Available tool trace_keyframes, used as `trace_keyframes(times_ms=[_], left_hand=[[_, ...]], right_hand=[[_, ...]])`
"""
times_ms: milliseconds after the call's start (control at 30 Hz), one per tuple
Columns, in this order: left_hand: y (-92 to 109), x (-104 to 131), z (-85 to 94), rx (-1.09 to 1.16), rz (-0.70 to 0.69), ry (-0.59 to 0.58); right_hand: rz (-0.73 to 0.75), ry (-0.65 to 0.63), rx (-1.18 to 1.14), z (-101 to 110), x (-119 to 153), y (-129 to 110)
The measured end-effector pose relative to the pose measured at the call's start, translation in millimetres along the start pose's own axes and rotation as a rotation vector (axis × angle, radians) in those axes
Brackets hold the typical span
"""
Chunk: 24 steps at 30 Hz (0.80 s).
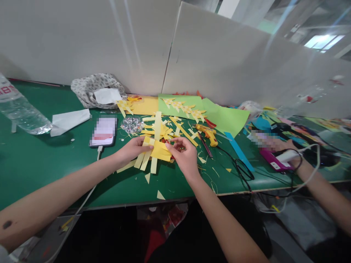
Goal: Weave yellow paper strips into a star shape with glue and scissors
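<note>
Between my two hands is a woven piece of paper strips [160, 151], deep yellow crossed with pale yellow. My left hand [136, 149] grips its left side, thumb on top. At the right edge my right hand [184, 151] pinches the paper between thumb and fingers. Pale strip ends stick out above and below the weave. Loose cut strips [164, 128] lie in a heap just behind it. Finished-looking woven paper fish [183, 107] rest on a green sheet [222, 118] farther back.
A yellow glue gun [207, 134] and a purple cutter [205, 146] lie right of my hands, with a blue strip [240, 151] beyond. To the left are a charging phone [103, 131] and a water bottle [23, 107]. Another person's hand [285, 148] is at the right, near a purple power strip [274, 160].
</note>
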<state>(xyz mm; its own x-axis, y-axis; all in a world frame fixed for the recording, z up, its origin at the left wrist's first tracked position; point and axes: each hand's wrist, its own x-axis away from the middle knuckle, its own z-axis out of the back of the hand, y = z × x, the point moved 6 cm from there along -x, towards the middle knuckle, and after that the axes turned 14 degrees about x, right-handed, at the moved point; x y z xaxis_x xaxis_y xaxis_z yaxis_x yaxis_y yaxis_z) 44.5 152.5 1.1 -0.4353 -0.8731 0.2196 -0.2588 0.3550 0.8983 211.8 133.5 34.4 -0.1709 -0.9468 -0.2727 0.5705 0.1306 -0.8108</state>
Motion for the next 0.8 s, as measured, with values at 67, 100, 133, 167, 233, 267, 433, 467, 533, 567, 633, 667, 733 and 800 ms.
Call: trace_keyframes(times_ms=[67,100,133,167,233,267,433,467,533,567,633,667,733,800], left_hand=[[0,0,-0.2,-0.005,-0.009,-0.001],[0,-1,-0.4,-0.007,-0.015,-0.003],[0,-1,-0.6,-0.011,-0.02,-0.004],[0,-1,-0.7,-0.014,-0.024,-0.004],[0,-1,-0.9,-0.018,-0.026,0.0],[0,-1,-0.7,-0.02,-0.024,0.005],[-1,-1,1.3,-0.035,-0.029,0.02],[0,-1,1.5,-0.034,-0.033,0.018],[0,-1,1.5,-0.031,-0.041,0.015],[0,-1,1.5,-0.03,-0.041,0.017],[-1,-1,1.6,-0.03,-0.028,0.028],[-1,-1,1.7,-0.029,-0.02,0.035],[-2,-1,2.2,-0.022,-0.002,0.05],[-3,-1,2.7,-0.017,0.007,0.056]], right_hand=[[0.015,-0.015,0.01,-1,1,-3],[0.019,-0.016,0.018,-1,2,-4],[0.024,-0.013,0.025,0,2,-6],[0.032,-0.008,0.029,0,3,-8],[0.065,0.009,0.043,2,5,-12],[0.091,0.02,0.059,3,5,-14],[0.229,0.061,0.196,3,8,-19],[0.237,0.059,0.211,2,8,-18],[0.241,0.05,0.229,1,8,-17],[0.241,0.046,0.232,0,7,-16],[0.246,0.04,0.237,0,7,-16],[0.248,0.042,0.242,0,7,-16],[0.249,0.043,0.259,0,8,-15],[0.254,0.041,0.303,-1,9,-15]])
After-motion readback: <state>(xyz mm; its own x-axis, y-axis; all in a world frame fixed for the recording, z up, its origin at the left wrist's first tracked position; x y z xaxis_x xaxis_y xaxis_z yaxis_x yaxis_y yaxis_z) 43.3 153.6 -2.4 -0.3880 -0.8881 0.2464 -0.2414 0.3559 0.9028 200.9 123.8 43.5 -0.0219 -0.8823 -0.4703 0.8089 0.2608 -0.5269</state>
